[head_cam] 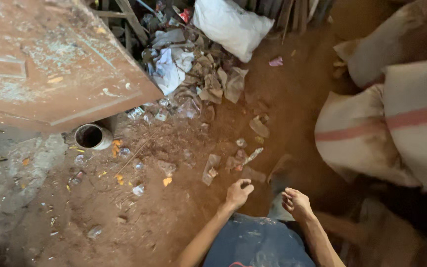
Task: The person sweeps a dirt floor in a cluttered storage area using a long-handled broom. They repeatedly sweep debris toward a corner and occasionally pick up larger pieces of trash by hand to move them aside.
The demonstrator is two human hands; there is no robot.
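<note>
My left hand (237, 194) half-curled, empty, over red dirt floor (184, 212). My right hand (296, 202) loosely curled, empty. Nearest: plastic scrap (210, 169). Three striped sacks (371, 133) at right. One pipe opening (92, 136).

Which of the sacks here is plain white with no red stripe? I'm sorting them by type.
The white sack at the top, behind the litter pile. The sacks on the right are dusty, with red stripes.
</note>
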